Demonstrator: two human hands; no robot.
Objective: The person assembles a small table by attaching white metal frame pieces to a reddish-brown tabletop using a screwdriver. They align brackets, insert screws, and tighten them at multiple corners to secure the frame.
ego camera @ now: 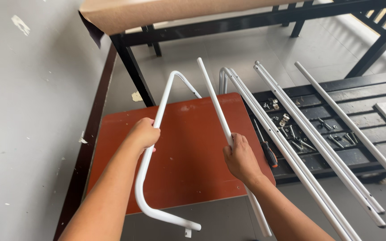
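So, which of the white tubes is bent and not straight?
The bent tube in the left hand, curved at both ends. The tube in the right hand and the others are straight.

Bent white tube, straight white tube, held above red board

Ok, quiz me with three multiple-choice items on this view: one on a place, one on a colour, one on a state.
1. Where does the screwdriver lie?
A. right of the right hand
B. left of the left hand
C. on the floor

2. What colour is the board under the hands?
A. blue
B. reddish-brown
C. white

3. What is the left hand doing?
A. resting open
B. holding a screw
C. gripping the bent tube

Answers: 1 A, it lies just beside the right hand at the board's right edge. 2 B, the surface shows reddish-brown. 3 C, its fingers wrap the bent tube while the right hand grips the straight tube.
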